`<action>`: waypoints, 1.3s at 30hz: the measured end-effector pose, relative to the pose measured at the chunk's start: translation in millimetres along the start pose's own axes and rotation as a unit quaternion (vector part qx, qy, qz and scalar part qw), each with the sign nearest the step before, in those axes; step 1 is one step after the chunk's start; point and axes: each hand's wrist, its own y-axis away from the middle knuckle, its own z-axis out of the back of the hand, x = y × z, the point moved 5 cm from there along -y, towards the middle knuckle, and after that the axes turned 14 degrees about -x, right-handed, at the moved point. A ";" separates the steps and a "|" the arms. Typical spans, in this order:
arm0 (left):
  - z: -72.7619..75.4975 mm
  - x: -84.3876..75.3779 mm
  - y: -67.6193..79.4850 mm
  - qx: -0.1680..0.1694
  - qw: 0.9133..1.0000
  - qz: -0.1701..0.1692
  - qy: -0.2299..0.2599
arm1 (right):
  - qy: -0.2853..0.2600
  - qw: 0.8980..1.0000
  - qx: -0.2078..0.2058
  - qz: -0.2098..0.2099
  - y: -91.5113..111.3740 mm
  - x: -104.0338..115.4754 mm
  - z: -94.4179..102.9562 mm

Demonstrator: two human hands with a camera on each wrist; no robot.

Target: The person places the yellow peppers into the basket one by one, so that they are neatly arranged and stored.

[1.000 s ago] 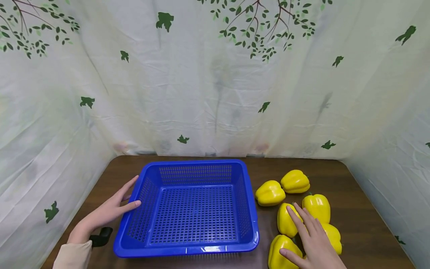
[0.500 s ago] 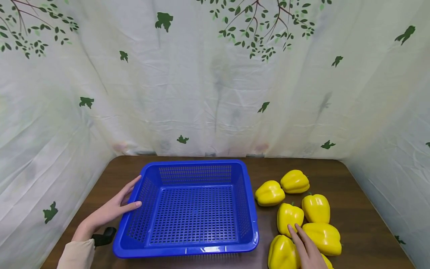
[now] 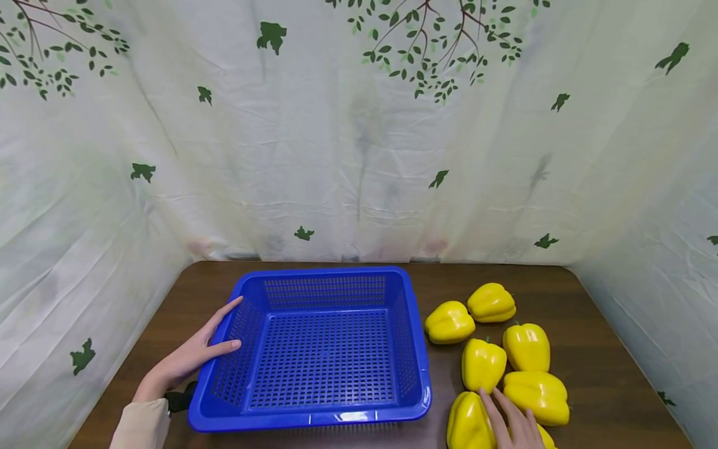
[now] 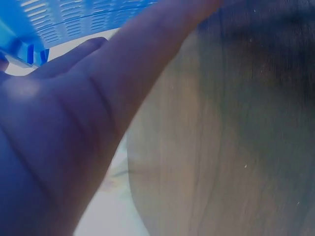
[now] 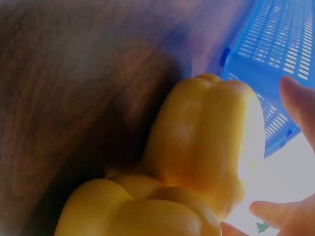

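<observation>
A small booth lined with cloth, likely a staged work corner; what building it stands in cannot be told. Pale cloth (image 3: 359, 156) hangs across the back and down the left and right of the frame, printed with branches (image 3: 463, 25) along the top and scattered leaves (image 3: 272, 36). A brown table (image 3: 600, 349) fills the lower frame between the cloth sides.

The blue, rectangular, perforated basket (image 3: 311, 419) stood upright on the bench (image 3: 608, 393); glossy yellow bell peppers (image 3: 484, 365) lay loosely clustered to its right, the nearest partly hidden by my right grip (image 3: 513, 425).
</observation>
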 end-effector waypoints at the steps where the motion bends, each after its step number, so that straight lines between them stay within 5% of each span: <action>1: -0.7 0.1 0.1 0.002 1.000 0.000 0.007 | 0.002 1.000 0.002 -0.003 1.0 -0.5 -0.4; 19: -4.1 2.8 4.9 0.006 0.999 -0.005 0.036 | 0.011 1.000 -0.006 -0.006 4.3 -0.2 -5.6; 39: -4.2 8.1 2.1 -0.026 0.999 -0.003 0.028 | -0.006 0.999 0.013 0.053 -1.6 11.6 -6.5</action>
